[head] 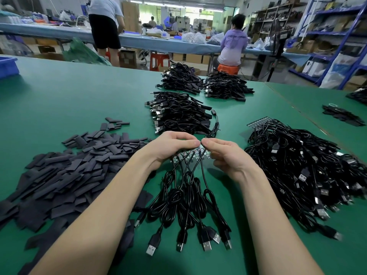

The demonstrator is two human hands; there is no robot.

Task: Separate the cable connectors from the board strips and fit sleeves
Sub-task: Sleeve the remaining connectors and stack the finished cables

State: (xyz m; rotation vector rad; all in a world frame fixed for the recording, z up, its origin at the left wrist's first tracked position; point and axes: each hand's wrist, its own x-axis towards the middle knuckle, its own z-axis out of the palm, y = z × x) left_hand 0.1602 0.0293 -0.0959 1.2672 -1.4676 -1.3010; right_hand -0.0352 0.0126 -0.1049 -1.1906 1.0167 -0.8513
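Right now both hands meet over the green table [59, 96], pinching one board strip [189, 154] between them: the left hand [168, 147] curls its fingers over the strip's left part, and the right hand [224, 155] grips its right end between thumb and fingertips. From the strip, black cables [184, 195] hang toward the viewer, their USB plugs [206, 245] lying fanned out on the table. Left of the strip sprawls a broad heap of flat dark sleeves [75, 167]. Right of the strip lies a big tangled pile of cables [301, 171], another strip showing at its far edge. Beyond the strip sit three neater bundles of cables [178, 114]. Far left of the strip, a blue bin [8, 66] stands at the table's edge.
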